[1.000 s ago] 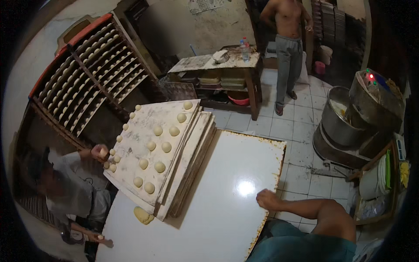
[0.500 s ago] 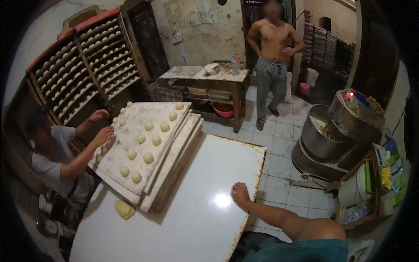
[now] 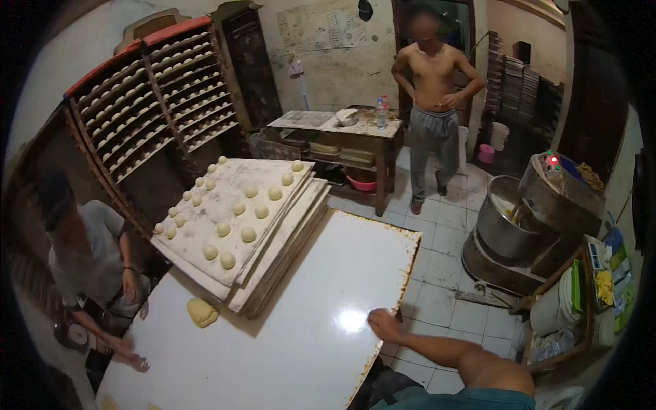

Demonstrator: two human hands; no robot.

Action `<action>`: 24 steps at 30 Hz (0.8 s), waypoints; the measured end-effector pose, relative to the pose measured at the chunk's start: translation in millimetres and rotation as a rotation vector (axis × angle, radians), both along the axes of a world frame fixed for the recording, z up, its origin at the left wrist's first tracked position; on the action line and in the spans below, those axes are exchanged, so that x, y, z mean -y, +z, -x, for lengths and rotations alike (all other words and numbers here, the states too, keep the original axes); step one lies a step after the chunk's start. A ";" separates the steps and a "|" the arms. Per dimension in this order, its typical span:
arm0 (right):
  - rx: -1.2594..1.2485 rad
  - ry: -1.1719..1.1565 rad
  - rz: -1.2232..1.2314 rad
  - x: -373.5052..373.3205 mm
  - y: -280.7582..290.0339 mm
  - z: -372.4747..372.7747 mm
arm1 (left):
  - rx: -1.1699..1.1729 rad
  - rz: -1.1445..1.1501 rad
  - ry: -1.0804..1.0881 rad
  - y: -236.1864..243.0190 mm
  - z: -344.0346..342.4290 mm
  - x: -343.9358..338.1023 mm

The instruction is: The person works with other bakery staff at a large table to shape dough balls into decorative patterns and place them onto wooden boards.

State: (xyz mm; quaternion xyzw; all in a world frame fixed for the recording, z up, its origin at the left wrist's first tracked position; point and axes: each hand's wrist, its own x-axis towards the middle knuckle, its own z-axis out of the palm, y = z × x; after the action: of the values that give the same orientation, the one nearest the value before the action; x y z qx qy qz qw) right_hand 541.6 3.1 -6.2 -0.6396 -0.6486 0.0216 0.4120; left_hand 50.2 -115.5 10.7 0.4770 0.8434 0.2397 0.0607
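Observation:
My right hand (image 3: 385,325) rests at the right edge of the white table (image 3: 321,280), its fingers curled together with nothing seen in them. My left hand is out of view. To the left of my hand, a stack of floury boards (image 3: 280,239) sits tilted on the far part of the table. Several round dough balls (image 3: 248,234) lie in loose rows on the top board. A yellowish lump of dough (image 3: 202,312) is on the table beside the stack's near corner. More pale dough pieces (image 3: 108,403) show at the lower left rim.
A co-worker (image 3: 92,253) stands at the left, one hand over the tabletop. Another person (image 3: 437,102) stands beyond, near a wooden worktable (image 3: 335,126). A rack of dough balls (image 3: 147,96) lines the left wall. A metal mixer (image 3: 506,219) and a shelf (image 3: 560,314) stand right.
The co-worker's hands have left the top board, where more dough balls now lie at its left side; one hand is low over the table. My right hand stays at the table edge. The view has shifted.

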 end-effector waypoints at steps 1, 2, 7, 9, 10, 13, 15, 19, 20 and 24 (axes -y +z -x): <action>0.107 0.051 0.071 0.5 -2.2 -28.3 | 0.129 0.182 0.007 18.6 7.7 7.5; 0.045 -0.083 0.080 -19.4 12.7 -23.7 | -0.152 -0.090 0.032 -22.2 41.8 10.7; -0.139 -0.256 0.053 -46.8 19.9 35.4 | 0.213 -0.356 0.177 -84.6 59.2 -14.3; -0.034 0.040 -0.019 -25.5 21.4 60.0 | 0.991 -0.798 0.234 -157.8 93.9 20.4; 0.110 0.038 0.066 -4.9 15.6 21.7 | 0.485 -0.305 0.027 -120.8 76.6 23.9; 0.044 -0.220 0.021 -32.1 49.7 6.6 | -0.538 -0.278 0.064 -104.1 137.2 25.0; 0.052 -0.403 -0.111 -54.7 20.6 7.5 | -0.166 -0.526 0.172 -64.8 81.2 -42.1; -0.010 0.016 0.040 -15.6 28.9 56.7 | 0.186 -0.409 0.087 -28.5 28.6 11.6; -0.065 -0.047 0.074 -2.8 31.8 49.0 | -0.103 -0.297 0.115 -53.2 59.4 26.9; -1.134 -0.528 0.434 -17.4 54.9 12.1 | -0.069 -0.318 0.265 -33.7 52.6 -20.1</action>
State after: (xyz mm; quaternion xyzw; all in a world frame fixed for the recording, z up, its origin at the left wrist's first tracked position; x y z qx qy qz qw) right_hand 529.5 20.5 48.6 -0.7353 -0.1334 0.3833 0.5429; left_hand -2.4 -95.4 -23.0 0.3735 0.8519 0.3590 -0.0762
